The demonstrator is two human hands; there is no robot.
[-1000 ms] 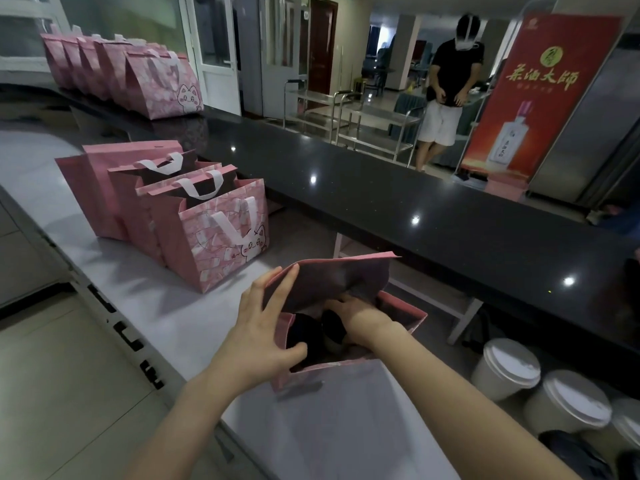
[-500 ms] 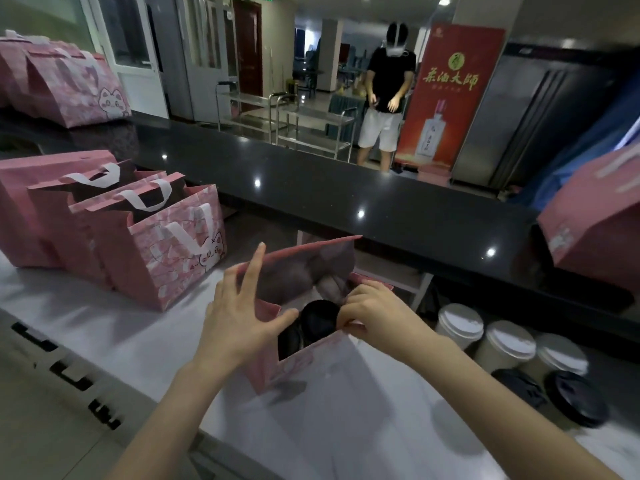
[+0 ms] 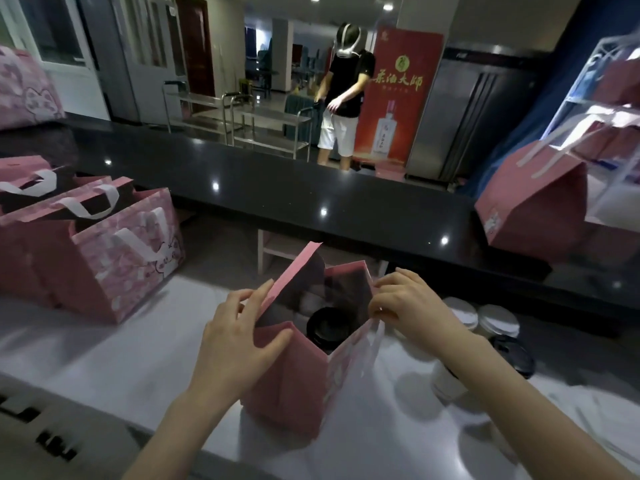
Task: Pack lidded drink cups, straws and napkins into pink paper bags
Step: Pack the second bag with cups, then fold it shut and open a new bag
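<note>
I log open pink paper bag (image 3: 294, 382) on pale counter (image 3: 121, 362), black-lidded cup (image 3: 329, 327) in it; printed pink bags (image 3: 121, 261) at 10 o'clock, white-lidded cups (image 3: 498, 318) at 3.

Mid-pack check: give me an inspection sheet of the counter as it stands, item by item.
Surface: pale glossy counter; black raised ledge behind it.
Job's things: open pink bag upright, a black-lidded cup inside; white-lidded cups and a dark-lidded cup stand to its right; packed pink bags at left; another bag on the ledge at right.
Clutter: nothing seen.
Hands: left hand grips the open bag's left wall; right hand pinches its right rim.
Cables: nothing seen.
Surroundings: a person stands beyond the ledge, beside a red banner and metal trolleys.
</note>
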